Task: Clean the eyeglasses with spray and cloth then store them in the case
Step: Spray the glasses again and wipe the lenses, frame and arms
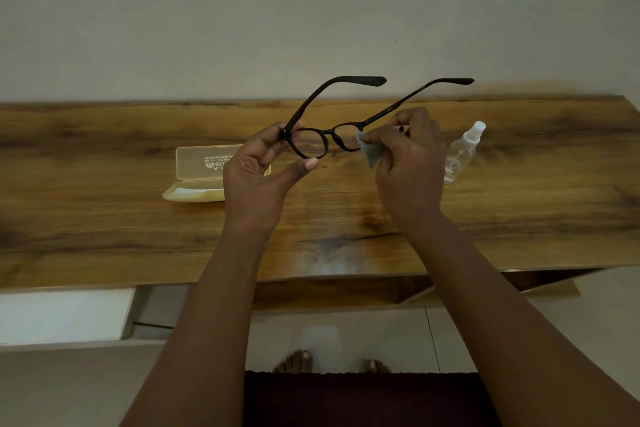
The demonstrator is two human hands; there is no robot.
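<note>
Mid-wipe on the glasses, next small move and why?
Probably shift the cloth to the other lens. The right hand pinches it on the right lens while the left hand grips the eyeglasses at the left hinge; that lens looks untouched.

1. This looks like a room in a home — a long wood-grain shelf-like table [104,218] stands against a plain pale painted wall [311,10].
2. Pale glossy floor tiles [346,333] run beneath it, and the person stands there on bare feet [298,360].
3. A low white cabinet [62,315] sits to the left — domestic furniture, no workshop or laboratory fittings in sight.
</note>
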